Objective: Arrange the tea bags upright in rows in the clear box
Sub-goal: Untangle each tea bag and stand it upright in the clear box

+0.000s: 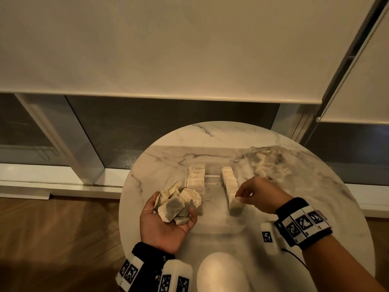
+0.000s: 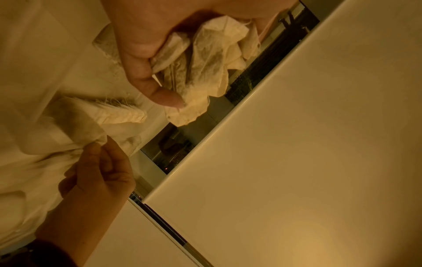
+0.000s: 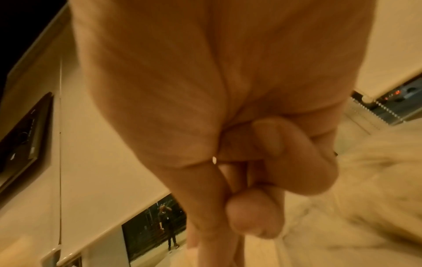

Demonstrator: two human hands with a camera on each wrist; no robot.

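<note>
A clear box (image 1: 216, 229) stands mid-table on the round marble table (image 1: 168, 157). Inside it are two rows of upright tea bags, a left row (image 1: 196, 180) and a right row (image 1: 229, 182). My left hand (image 1: 166, 228) is palm up beside the box's left side, fingers curled round a bunch of tea bags (image 1: 176, 204); the thumb (image 2: 141, 63) presses on the bunch (image 2: 205, 68). My right hand (image 1: 259, 194) pinches one tea bag (image 1: 235, 207) at the near end of the right row, seen too in the left wrist view (image 2: 100, 142). The right wrist view shows only curled fingers (image 3: 255, 222).
A heap of loose tea bags in crinkled clear wrapping (image 1: 267, 161) lies at the table's back right. A white rounded object (image 1: 221, 272) sits at the near edge. The table rim drops to a wooden floor (image 1: 52, 239) on the left; a window and roller blind (image 1: 168, 49) are behind.
</note>
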